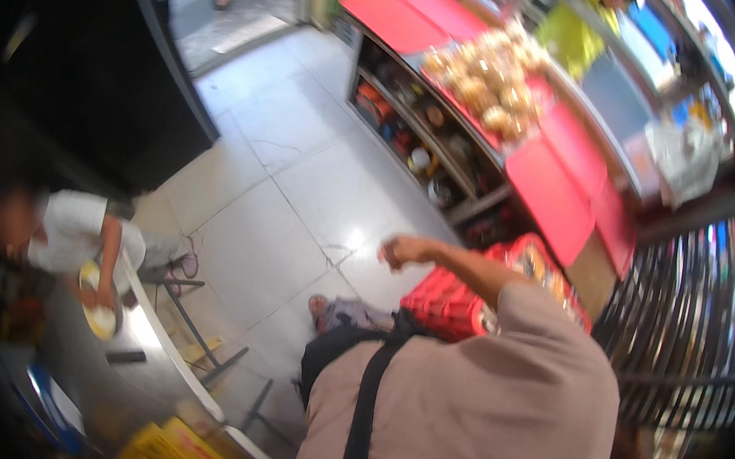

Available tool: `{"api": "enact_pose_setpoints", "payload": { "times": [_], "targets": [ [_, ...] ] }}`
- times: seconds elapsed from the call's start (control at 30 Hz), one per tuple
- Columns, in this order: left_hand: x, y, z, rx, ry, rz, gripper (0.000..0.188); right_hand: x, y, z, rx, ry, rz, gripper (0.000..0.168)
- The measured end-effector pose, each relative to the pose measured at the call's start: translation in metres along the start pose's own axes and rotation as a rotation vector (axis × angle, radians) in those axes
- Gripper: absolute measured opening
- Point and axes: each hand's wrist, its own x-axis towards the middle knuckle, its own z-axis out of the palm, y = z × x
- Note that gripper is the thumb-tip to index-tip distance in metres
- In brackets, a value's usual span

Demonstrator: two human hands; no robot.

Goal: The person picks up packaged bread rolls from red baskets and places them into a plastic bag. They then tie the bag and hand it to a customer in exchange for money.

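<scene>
My right hand [401, 252] is held out over the tiled floor, its fingers loosely bent and blurred; I see no object in it, but cannot tell how far the fingers are closed. Just beyond its wrist and under my forearm stands a red plastic crate [440, 295] with wrapped items inside. My left hand is out of view. Clear bags of round, pale brown baked goods [485, 82] lie on a counter covered with red sheets [550, 203], up and to the right of my hand.
At left, a seated person [79, 230] handles a yellow-and-white item over a metal table [152, 368]. A yellow crate [177, 452] is at the bottom. Filled shelves [416, 122] run under the counter. Another person in yellow [575, 31] is beyond it. A doorway opens at top left.
</scene>
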Motion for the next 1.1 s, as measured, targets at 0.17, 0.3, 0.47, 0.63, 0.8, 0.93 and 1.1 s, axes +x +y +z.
{"api": "enact_pose_setpoints", "payload": {
  "times": [0.17, 0.3, 0.47, 0.63, 0.8, 0.93, 1.1],
  "targets": [
    [0.104, 0.091, -0.028, 0.471, -0.288, 0.159, 0.024, -0.034, -0.103, -0.139, 0.439, 0.616, -0.019, 0.029],
    [0.228, 0.189, -0.027, 1.09, -0.497, 0.58, 0.025, -0.136, -0.13, -0.309, 0.181, 1.175, -0.047, 0.018],
    [0.369, 0.367, 0.059, 0.765, -0.381, 0.396, 0.021, -0.303, -0.12, -0.465, 0.178, 1.769, -0.091, 0.019],
    [0.517, 0.568, 0.21, 0.693, -0.391, 0.463, 0.025, -0.398, -0.145, -0.581, 0.102, 2.13, -0.079, 0.026],
    [0.476, 0.801, 0.349, 0.355, -0.593, 0.753, 0.029, -0.438, -0.147, -0.706, -0.266, 2.214, 0.184, 0.023],
    [0.427, 0.876, 0.393, 0.184, -0.581, 0.684, 0.03, -0.441, -0.153, -0.792, -0.761, 2.191, 0.599, 0.024],
    [0.471, 0.784, 0.381, 0.498, -0.732, 0.457, 0.022, -0.473, -0.108, -0.837, -0.678, 2.152, 0.832, 0.029]
  ]
}}
